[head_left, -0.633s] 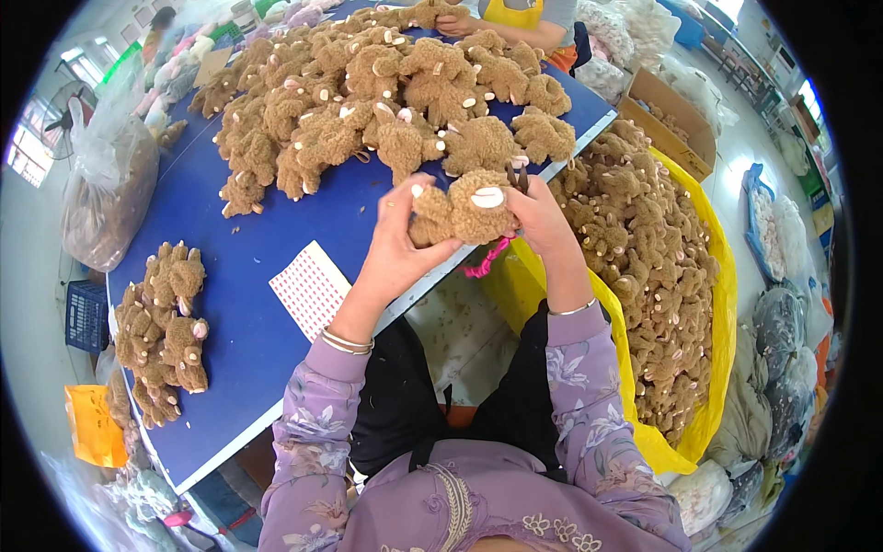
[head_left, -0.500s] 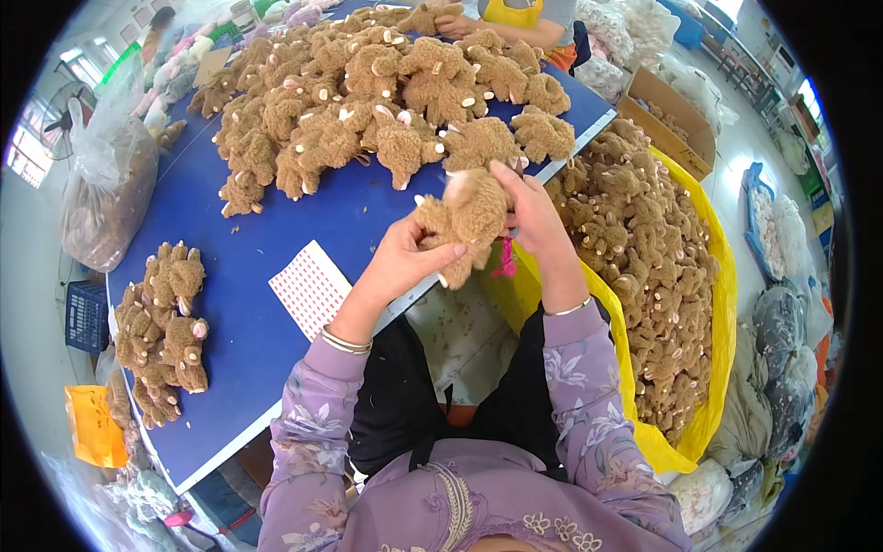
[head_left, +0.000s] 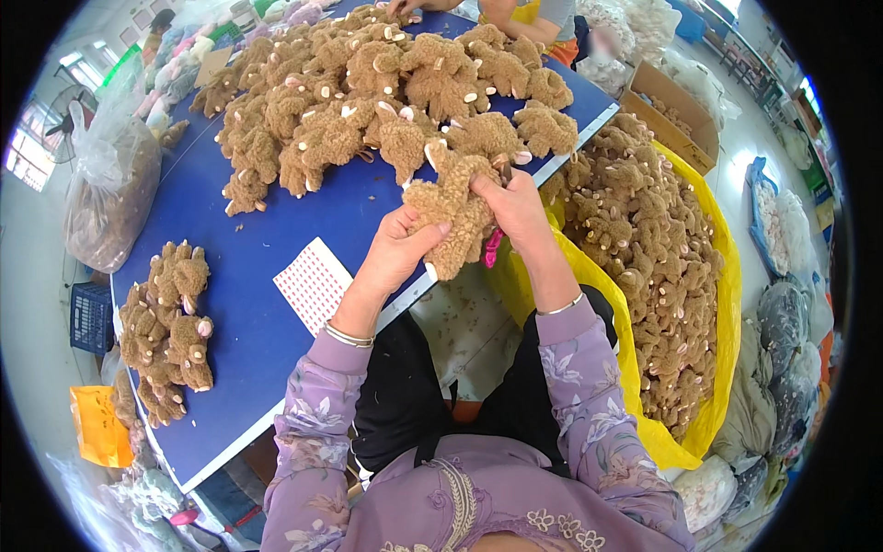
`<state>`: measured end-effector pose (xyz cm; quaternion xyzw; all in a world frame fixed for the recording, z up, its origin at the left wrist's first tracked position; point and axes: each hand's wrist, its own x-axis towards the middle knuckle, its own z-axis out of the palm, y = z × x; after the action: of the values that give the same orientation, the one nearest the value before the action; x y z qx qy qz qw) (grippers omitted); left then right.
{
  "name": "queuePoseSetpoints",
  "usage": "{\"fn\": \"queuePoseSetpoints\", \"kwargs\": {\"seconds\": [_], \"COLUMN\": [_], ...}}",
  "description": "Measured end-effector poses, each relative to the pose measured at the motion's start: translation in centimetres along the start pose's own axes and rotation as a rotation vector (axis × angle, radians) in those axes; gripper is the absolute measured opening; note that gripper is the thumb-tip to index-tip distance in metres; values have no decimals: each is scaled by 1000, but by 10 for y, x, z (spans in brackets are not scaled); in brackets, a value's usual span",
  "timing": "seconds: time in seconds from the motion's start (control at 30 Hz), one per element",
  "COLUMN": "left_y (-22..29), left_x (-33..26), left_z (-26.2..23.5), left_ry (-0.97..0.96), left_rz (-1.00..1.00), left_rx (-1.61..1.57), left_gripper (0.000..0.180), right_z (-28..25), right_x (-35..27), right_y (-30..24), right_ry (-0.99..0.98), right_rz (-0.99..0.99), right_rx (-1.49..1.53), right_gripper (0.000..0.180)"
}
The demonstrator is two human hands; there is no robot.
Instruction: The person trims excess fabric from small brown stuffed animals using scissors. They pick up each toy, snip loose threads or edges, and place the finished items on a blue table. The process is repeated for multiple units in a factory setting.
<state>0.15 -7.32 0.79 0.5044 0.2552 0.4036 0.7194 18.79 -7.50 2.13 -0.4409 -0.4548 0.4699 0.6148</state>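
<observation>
A curly brown plush toy [head_left: 454, 207] with pale-tipped limbs is held up in front of me, above the table's near edge. My left hand [head_left: 394, 250] pinches its lower left side between thumb and fingers. On the other side, my right hand [head_left: 521, 213] is closed with its thumb pressed on the toy. A small dark thing shows by my right fingers, too hidden to name. Something bright pink [head_left: 494, 247] dangles beneath that hand. Past the toy, a large heap of similar plush toys [head_left: 368, 69] covers the far part of the table.
On the blue table [head_left: 241, 285] lie a sheet of small red marks [head_left: 314, 285] and a smaller plush group [head_left: 166, 331] at left. A yellow sack [head_left: 727, 350] full of plush pieces stands by my right leg. Another person's hand [head_left: 405, 7] reaches to the heap's far side.
The plush toy has been turned so its body faces me more broadly. My right thumb now presses lower on it. The other person's arms have shifted at the far side.
</observation>
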Motion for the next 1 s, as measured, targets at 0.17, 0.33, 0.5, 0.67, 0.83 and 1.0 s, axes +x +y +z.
{"fn": "queuePoseSetpoints", "kwargs": {"seconds": [0.17, 0.33, 0.5, 0.67, 0.83, 1.0], "left_y": [1, -8, -5, -4, -5, -7], "left_x": [5, 6, 6, 11, 12, 12], "left_z": [0, -4, 2, -1, -2, -7], "left_ry": [164, 139, 121, 187, 256, 278], "left_rz": [47, 118, 115, 47, 56, 96], "left_rx": [-16, 129, 87, 211, 2, 42], "left_gripper": [28, 29, 30, 25, 19, 19], "right_z": [2, 10, 8, 14, 17, 22], "right_x": [-8, -23, -25, -29, -30, -31], "right_y": [-13, -27, -37, -28, -24, -26], "right_ry": [175, -110, -205, -250, -201, -116], "right_rz": [-219, -300, -188, -198, -108, -98], "right_rx": [-268, -680, -771, -616, -493, -530], "right_gripper": [20, 26, 24, 20, 22, 23]}}
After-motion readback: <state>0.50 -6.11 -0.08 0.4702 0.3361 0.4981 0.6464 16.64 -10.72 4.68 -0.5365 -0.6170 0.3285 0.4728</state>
